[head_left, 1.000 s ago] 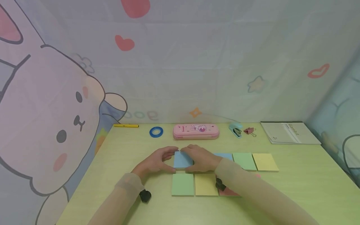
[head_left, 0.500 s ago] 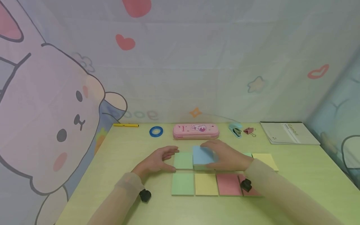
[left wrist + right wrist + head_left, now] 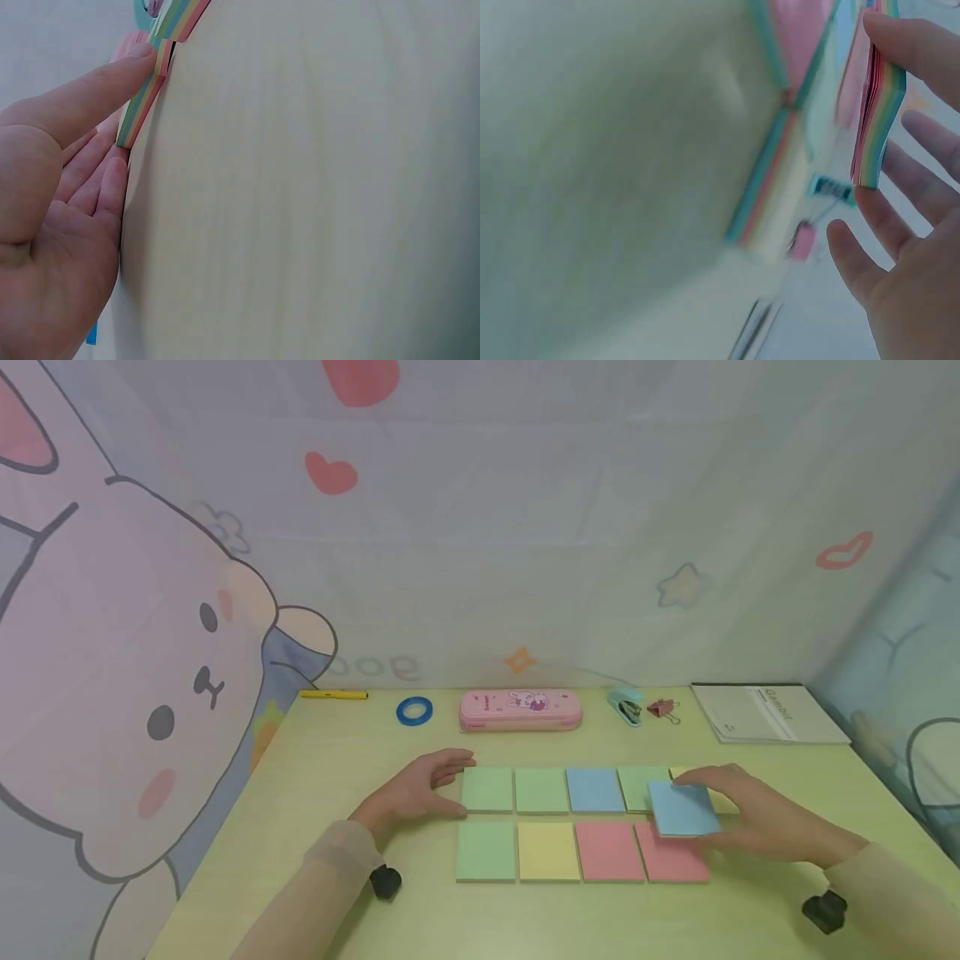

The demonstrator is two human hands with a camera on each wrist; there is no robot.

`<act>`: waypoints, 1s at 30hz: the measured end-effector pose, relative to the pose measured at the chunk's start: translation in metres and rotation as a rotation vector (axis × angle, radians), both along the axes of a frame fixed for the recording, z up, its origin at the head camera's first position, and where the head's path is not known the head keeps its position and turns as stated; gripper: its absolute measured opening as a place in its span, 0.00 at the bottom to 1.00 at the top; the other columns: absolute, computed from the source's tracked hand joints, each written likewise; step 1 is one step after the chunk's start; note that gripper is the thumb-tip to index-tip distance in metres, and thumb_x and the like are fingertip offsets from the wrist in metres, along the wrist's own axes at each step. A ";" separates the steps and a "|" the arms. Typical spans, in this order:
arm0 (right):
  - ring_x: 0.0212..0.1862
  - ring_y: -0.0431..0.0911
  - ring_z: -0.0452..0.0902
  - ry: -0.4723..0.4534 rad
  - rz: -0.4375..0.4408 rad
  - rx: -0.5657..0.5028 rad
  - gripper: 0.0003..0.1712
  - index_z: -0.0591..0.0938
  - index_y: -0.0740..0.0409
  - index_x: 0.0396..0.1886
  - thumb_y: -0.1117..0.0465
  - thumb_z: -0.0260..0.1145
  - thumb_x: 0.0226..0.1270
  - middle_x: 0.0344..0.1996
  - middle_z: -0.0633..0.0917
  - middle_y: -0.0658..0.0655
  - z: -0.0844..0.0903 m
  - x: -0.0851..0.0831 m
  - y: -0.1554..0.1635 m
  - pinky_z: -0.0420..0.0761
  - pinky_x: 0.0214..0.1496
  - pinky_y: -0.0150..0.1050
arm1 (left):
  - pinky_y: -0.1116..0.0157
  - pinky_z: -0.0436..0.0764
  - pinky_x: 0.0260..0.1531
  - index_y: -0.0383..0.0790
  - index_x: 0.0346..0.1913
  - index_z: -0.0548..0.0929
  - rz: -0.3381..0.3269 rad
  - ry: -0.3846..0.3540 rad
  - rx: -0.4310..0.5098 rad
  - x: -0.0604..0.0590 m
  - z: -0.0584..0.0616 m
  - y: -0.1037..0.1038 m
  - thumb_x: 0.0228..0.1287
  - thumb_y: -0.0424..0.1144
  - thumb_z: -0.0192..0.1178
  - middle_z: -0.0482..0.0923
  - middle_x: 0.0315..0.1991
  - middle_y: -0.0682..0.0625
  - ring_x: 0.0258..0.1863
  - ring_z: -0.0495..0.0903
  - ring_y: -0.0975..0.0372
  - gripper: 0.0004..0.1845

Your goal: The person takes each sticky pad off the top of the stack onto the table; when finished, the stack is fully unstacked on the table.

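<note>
My right hand (image 3: 776, 818) pinches a blue-topped sticky note pad (image 3: 684, 810) between thumb and fingers. Held up near the right end of two rows of pads, it overlaps a green one (image 3: 641, 785) and a pink one (image 3: 675, 860). Striped coloured layers show along the pad's edge (image 3: 883, 112) in the right wrist view. At the left end of the upper row, my left hand (image 3: 412, 789) rests with fingers extended and thumb apart, at the corners of a green pad (image 3: 487, 789). Another green pad (image 3: 540, 789) and a blue pad (image 3: 595, 789) continue that row.
Below lie a green pad (image 3: 486, 852), a yellow pad (image 3: 549, 852) and a pink pad (image 3: 609, 852). Along the back stand a yellow pen (image 3: 333, 694), blue tape roll (image 3: 405, 720), pink pencil case (image 3: 520, 711), stapler (image 3: 626, 707), binder clip (image 3: 663, 709) and notebook (image 3: 768, 714).
My right hand has lifted the blue pad from the left end of the upper row and carried it rightward, uncovering the green pads there. My left hand has stayed in place.
</note>
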State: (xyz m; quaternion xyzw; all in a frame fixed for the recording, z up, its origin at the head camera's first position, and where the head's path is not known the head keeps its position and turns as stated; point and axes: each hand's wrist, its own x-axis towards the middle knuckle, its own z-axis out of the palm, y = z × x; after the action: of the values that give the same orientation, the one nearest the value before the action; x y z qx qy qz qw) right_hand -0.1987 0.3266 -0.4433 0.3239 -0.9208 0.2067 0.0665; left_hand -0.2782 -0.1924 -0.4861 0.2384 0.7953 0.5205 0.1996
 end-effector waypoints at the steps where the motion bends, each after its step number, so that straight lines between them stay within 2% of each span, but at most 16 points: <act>1: 0.60 0.36 0.72 0.016 -0.001 -0.001 0.39 0.80 0.42 0.64 0.47 0.86 0.53 0.61 0.82 0.44 -0.002 0.003 0.008 0.75 0.58 0.29 | 0.55 0.64 0.79 0.36 0.80 0.64 0.003 0.001 -0.004 0.000 0.001 0.000 0.58 0.32 0.79 0.68 0.78 0.44 0.79 0.64 0.49 0.49; 6: 0.59 0.30 0.70 0.102 0.044 -0.030 0.39 0.81 0.39 0.57 0.53 0.90 0.44 0.58 0.83 0.45 -0.018 0.013 0.043 0.62 0.60 0.16 | 0.54 0.65 0.78 0.38 0.80 0.64 0.012 0.002 -0.020 0.001 0.004 0.001 0.59 0.33 0.79 0.68 0.78 0.45 0.79 0.65 0.48 0.48; 12: 0.61 0.27 0.68 0.086 0.042 -0.053 0.38 0.80 0.33 0.50 0.58 0.91 0.39 0.59 0.84 0.47 -0.031 0.023 0.067 0.57 0.61 0.14 | 0.54 0.64 0.79 0.38 0.80 0.65 0.009 -0.005 -0.012 0.002 0.004 0.001 0.58 0.32 0.79 0.69 0.78 0.45 0.79 0.65 0.49 0.48; 16: 0.61 0.26 0.67 0.072 0.046 -0.071 0.37 0.80 0.31 0.45 0.59 0.91 0.36 0.58 0.84 0.47 -0.039 0.027 0.074 0.56 0.62 0.14 | 0.54 0.65 0.79 0.37 0.80 0.65 0.009 -0.006 -0.010 0.002 0.004 0.001 0.58 0.31 0.79 0.69 0.78 0.45 0.79 0.65 0.49 0.48; 20: 0.61 0.26 0.68 0.060 0.033 -0.079 0.37 0.81 0.30 0.44 0.59 0.91 0.34 0.58 0.84 0.46 -0.044 0.030 0.076 0.56 0.61 0.14 | 0.54 0.64 0.79 0.38 0.80 0.65 0.017 -0.006 -0.017 0.002 0.004 0.002 0.58 0.31 0.79 0.68 0.78 0.45 0.79 0.64 0.49 0.48; 30: 0.61 0.24 0.69 0.039 0.007 -0.098 0.34 0.82 0.32 0.45 0.55 0.92 0.38 0.56 0.85 0.47 -0.046 0.029 0.073 0.58 0.60 0.12 | 0.55 0.65 0.79 0.38 0.80 0.65 0.019 -0.005 -0.020 0.002 0.002 0.001 0.58 0.31 0.79 0.68 0.78 0.45 0.79 0.65 0.49 0.48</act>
State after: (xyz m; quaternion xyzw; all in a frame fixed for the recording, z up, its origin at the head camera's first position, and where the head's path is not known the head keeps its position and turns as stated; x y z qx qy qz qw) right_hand -0.1700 0.4000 -0.4892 0.3273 -0.9070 0.2457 0.0995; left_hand -0.2765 -0.1915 -0.4841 0.2276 0.8021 0.5151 0.1986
